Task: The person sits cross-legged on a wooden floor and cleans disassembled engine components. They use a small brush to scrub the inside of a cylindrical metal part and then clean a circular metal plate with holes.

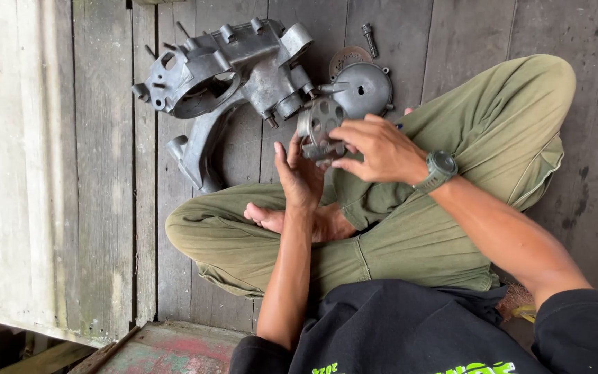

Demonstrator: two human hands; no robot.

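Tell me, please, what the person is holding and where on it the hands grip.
Both hands hold a small round metal part with holes: the left hand and the right hand pinch its lower end from either side.

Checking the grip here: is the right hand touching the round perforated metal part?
Touching. The head view shows the right hand with its fingertips on the round perforated metal part, while the left hand supports it from below.
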